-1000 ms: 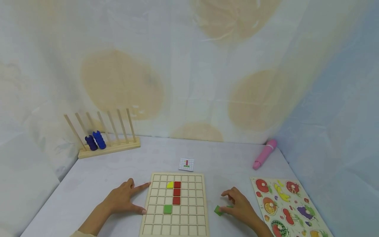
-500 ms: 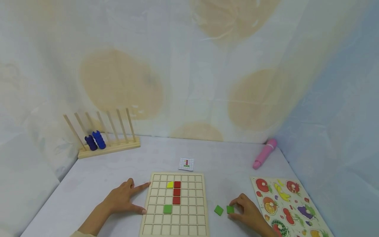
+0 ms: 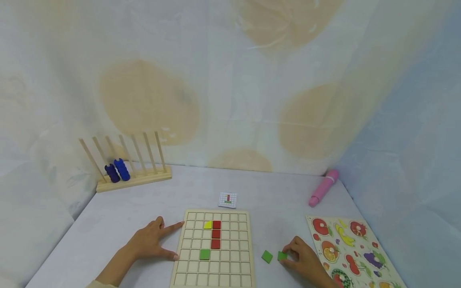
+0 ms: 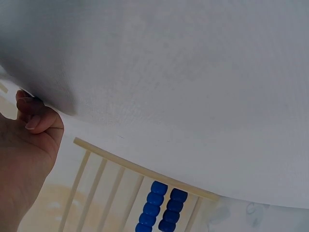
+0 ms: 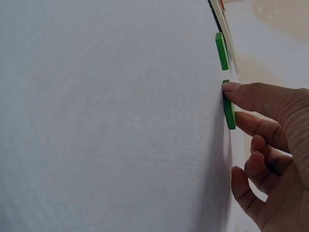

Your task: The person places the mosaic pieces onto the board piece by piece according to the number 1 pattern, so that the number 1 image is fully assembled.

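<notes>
My right hand (image 3: 301, 259) pinches a green square tile (image 5: 229, 112) between thumb and index finger, low over the table right of the grid board. Just left of it a second green tile (image 3: 267, 257) lies on the table. The wooden grid board (image 3: 234, 256) holds a yellow tile with a cut corner (image 3: 207, 225), a column of red tiles (image 3: 215, 233) and one green tile (image 3: 204, 254). At the board's left edge, my left hand (image 3: 149, 242) rests with index finger and thumb spread, both tips right at the rim. Its other fingers are curled in the left wrist view.
Behind the board lies a small card (image 3: 227, 199) printed with a coloured grid pattern. A wooden abacus stand (image 3: 135, 183) with blue and purple beads stands back left. A pink microphone-shaped object (image 3: 323, 189) lies back right, and a fruit peg puzzle (image 3: 354, 243) front right.
My right hand has shifted right from the nearer loose green tile to the other one and now pinches it. The left hand has stayed at the board's edge.
</notes>
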A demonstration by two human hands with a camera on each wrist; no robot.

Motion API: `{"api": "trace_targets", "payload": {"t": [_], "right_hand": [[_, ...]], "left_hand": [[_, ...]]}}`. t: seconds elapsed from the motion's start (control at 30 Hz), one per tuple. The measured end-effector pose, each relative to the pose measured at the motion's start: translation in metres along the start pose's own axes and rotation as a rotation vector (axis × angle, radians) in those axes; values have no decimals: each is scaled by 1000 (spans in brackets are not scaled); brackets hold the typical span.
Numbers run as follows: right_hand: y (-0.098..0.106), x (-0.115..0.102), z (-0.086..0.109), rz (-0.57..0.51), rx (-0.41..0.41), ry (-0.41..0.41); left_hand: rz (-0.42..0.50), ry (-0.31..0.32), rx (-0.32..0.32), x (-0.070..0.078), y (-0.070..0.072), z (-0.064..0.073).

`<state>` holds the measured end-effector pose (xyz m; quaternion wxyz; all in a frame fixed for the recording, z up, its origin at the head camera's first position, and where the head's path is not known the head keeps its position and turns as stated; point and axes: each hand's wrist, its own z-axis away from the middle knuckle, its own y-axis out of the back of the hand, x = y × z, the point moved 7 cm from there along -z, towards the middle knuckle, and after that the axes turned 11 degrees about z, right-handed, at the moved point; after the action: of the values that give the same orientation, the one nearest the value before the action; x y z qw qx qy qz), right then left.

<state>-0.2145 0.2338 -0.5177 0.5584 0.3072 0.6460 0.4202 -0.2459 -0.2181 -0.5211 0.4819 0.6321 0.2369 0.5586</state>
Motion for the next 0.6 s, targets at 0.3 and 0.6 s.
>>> {"api": "trace_targets", "payload": {"t": [0.3,0.6], "right_hand": [[5,-10,0,-11,102,53],[4,-17,-1,-21,133,105]], "left_hand": [[-2,-4,-8,-1,-1,-1],[1,-16,-3,0,0,0]]}}
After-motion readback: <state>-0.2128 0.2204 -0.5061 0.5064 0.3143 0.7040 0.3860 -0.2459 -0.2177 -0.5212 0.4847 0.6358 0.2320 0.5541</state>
